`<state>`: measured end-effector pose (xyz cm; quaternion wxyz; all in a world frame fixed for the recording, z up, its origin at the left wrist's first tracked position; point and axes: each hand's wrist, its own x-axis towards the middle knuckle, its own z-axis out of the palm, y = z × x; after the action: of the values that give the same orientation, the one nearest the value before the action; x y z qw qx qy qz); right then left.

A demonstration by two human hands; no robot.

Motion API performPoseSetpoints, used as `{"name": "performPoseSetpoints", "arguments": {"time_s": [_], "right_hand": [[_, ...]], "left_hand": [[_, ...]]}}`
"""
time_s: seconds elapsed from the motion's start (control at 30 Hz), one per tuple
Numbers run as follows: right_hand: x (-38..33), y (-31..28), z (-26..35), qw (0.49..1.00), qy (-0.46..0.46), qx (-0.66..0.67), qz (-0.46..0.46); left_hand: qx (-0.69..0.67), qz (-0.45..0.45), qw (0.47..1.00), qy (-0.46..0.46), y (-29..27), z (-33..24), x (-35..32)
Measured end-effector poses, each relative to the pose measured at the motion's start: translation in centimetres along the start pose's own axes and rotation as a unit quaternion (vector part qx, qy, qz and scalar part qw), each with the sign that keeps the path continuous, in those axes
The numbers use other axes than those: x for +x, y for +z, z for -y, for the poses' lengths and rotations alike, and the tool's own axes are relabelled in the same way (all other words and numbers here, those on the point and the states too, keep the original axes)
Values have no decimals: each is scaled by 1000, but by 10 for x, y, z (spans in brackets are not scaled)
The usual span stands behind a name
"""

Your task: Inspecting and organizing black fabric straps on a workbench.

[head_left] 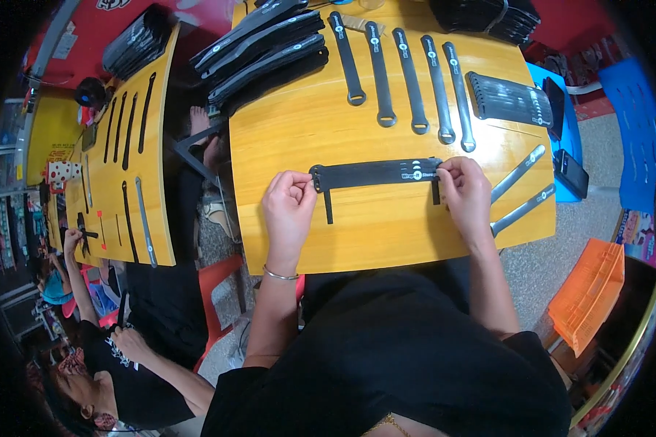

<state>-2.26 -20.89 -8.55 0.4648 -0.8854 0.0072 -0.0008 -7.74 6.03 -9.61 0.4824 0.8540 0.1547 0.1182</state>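
Observation:
A stack of flat black straps (pixel 375 174) lies crosswise in front of me, its slotted ends at the left and white print near its right end. My left hand (pixel 290 197) pinches the slotted end, with a bracelet on that wrist. At the printed end, the thumb and fingers of my right hand (pixel 463 193) are closed on the stack. Two narrow black strips, a left one (pixel 329 208) and a right one (pixel 436 194), stick out from under it toward me. Beyond it, several single straps (pixel 410 84) are laid out side by side.
Piles of black straps (pixel 270 54) rise at the far left of the wooden table (pixel 328 251). A fanned bundle (pixel 509 98) lies at the right, near two loose straps (pixel 523 207). An orange crate (pixel 587 295) stands right. A co-worker (pixel 138 364) sits left at another table (pixel 144 211).

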Motion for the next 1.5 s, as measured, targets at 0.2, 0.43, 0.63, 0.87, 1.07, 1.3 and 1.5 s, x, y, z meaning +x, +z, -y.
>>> {"name": "performPoseSetpoints", "arguments": {"time_s": [0.2,0.43,0.63,0.87,1.07,1.3,1.5], "right_hand": [[-25,3,27,937,-320,-141,14],[-41,9,8,918,-289,-267,48],[-1,-80,-26,956,-152,-242,65],[27,-143,-24,913,-197,-316,167],[38,-141,-22,897,-229,-328,188],[0,-83,44,881,-387,-222,160],[-6,-68,53,909,-333,-127,216]], "left_hand": [[215,35,952,212,7,-35,-23],[320,188,889,268,28,-40,-32],[316,190,889,272,26,-45,-30],[191,141,924,300,33,-63,-32],[97,160,917,353,55,-85,-39],[-12,199,933,300,61,-101,-58],[-81,213,953,201,21,-73,-47]]}}
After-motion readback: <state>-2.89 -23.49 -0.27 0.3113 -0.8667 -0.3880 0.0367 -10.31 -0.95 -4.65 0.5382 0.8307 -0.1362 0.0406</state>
